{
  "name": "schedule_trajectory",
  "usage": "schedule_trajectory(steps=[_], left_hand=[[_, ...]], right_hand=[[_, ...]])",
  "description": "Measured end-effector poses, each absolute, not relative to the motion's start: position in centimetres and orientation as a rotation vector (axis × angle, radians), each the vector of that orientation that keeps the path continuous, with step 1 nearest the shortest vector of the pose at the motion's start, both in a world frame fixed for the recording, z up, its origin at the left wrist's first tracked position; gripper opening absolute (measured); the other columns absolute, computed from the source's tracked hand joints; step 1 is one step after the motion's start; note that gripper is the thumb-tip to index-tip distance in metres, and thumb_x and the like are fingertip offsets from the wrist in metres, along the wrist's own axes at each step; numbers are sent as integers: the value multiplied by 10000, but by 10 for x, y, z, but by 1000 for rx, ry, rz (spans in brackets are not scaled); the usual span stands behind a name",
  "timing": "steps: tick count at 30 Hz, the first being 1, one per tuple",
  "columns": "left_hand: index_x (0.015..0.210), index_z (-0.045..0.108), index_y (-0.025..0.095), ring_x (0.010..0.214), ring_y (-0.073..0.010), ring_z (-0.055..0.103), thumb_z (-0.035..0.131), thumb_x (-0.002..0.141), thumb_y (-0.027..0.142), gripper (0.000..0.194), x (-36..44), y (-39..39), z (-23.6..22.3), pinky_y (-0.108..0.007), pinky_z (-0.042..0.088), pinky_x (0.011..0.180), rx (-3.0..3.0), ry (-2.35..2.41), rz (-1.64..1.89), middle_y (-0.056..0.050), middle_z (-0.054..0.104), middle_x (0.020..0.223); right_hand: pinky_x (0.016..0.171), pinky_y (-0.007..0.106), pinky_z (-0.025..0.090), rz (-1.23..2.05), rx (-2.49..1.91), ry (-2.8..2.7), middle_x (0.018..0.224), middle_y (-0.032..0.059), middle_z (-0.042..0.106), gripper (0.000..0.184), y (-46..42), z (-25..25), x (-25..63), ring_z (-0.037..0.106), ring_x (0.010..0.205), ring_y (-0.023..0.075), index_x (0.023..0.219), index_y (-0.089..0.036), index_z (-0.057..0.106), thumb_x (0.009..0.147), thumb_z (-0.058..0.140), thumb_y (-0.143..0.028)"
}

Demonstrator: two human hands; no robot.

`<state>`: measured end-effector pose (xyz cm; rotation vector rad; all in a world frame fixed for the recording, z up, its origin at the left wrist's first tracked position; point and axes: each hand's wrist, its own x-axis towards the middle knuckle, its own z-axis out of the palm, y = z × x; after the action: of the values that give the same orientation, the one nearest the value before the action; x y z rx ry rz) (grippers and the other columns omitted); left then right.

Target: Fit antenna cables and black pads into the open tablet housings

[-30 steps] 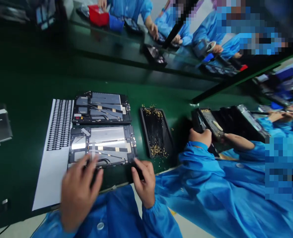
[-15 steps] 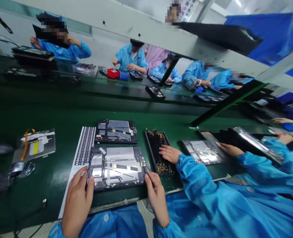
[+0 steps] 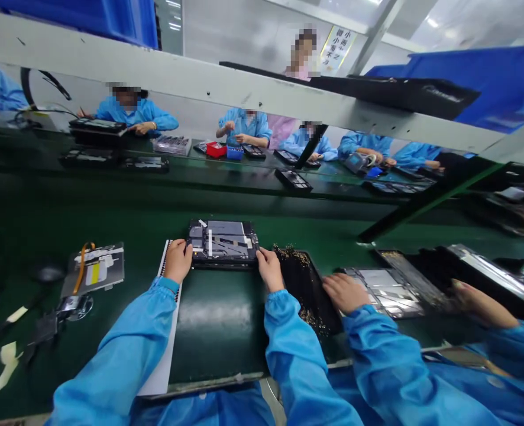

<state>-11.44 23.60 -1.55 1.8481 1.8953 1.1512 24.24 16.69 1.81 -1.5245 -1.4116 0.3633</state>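
Note:
An opened tablet with bare internal parts point(image 3: 230, 241) lies toward the back of the bench, apparently stacked on another dark unit whose edge shows below it. My left hand point(image 3: 178, 261) grips its left edge, with the thumb at the near corner. Its right edge is held by my right hand point(image 3: 269, 270). Under my left forearm runs a white sheet printed with rows of black labels point(image 3: 159, 370), partly covered by the sleeve. Just right of my right hand stands a black tray with small gold screws point(image 3: 317, 296).
A co-worker's hand point(image 3: 345, 292) reaches between the screw tray and another opened tablet point(image 3: 379, 287). At left lie a metal plate with an orange ribbon cable point(image 3: 111, 269) and yellowish tape scraps point(image 3: 8, 364). A slanted dark post point(image 3: 426, 204) rises behind the bench.
Both hands have carried the front tablet away from me, onto the place of the unit behind it. The co-worker's near hand has left the screw tray's inside. The view has shifted.

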Motion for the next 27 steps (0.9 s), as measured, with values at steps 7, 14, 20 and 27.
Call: schedule_trajectory(steps=[7, 14, 20, 27], left_hand=[[1190, 610, 174, 1133, -233, 602, 601, 938, 386, 329, -119, 229, -29, -480, 513, 971, 1788, 1835, 1061, -96, 611, 1260], [1202, 640, 151, 1254, -249, 568, 473, 983, 381, 358, -129, 169, 11, -426, 480, 1056, 1741, 1779, 1053, -146, 565, 1379], [1394, 495, 201, 1363, -243, 480, 403, 984, 268, 425, -165, 38, 6, -489, 371, 1155, 1949, 1870, 971, -103, 523, 1466], [1483, 390, 198, 1310, -275, 521, 466, 964, 275, 530, -157, -13, -28, -507, 386, 1130, 2073, 1972, 776, -120, 572, 1409]], right_hand=[[896, 424, 555, 442, -1627, -1471, 1217, 77, 626, 324, 219, -38, 192, 641, 1038, 208, 1213, -172, 603, 967, 611, -382], [959, 521, 442, 321, -1614, -1462, 1070, 216, 629, 494, 193, -32, 176, 564, 1066, 320, 1120, -58, 657, 940, 472, -479], [794, 353, 506, 506, -1365, -1742, 935, 66, 626, 217, 100, -16, 106, 593, 858, 205, 958, -201, 646, 946, 544, -392], [854, 374, 496, 737, -1021, -2239, 965, 63, 632, 91, 66, -16, 11, 584, 936, 217, 951, -214, 641, 943, 552, -194]])
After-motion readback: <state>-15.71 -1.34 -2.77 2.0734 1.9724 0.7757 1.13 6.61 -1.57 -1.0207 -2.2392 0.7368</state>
